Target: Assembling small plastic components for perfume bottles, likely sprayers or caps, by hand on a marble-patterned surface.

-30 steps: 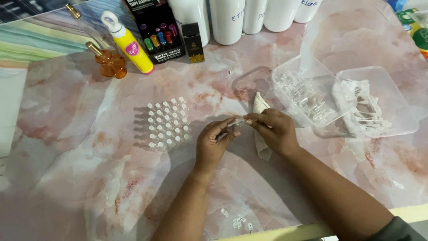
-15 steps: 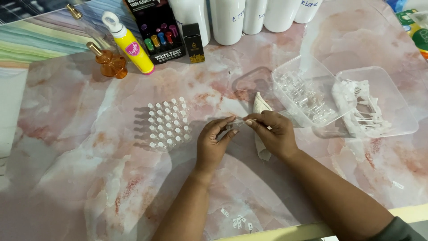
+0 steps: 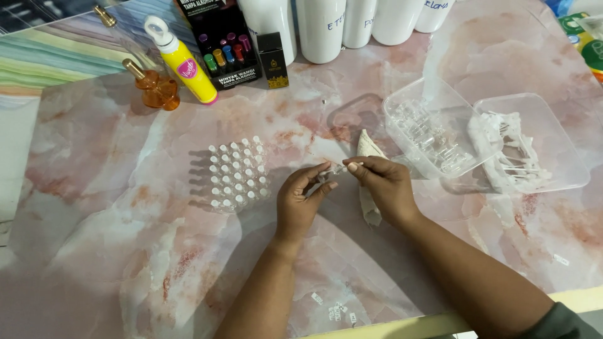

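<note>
Near the centre of the frame, a small clear vial (image 3: 334, 169) is pinched between the fingertips of the left hand (image 3: 300, 202) and the right hand (image 3: 384, 185), both clamped on it. The vial is seen as tiny, transparent and glassy, with a white tip at its right end. A folded white cloth (image 3: 366, 149) lies under the right hand. To the left, a block of white-capped vials (image 3: 237, 174) is set in rows. At the right, 2 clear plastic trays (image 3: 553, 135) are placed side by side on the marbled pink table (image 3: 113, 220).
</note>
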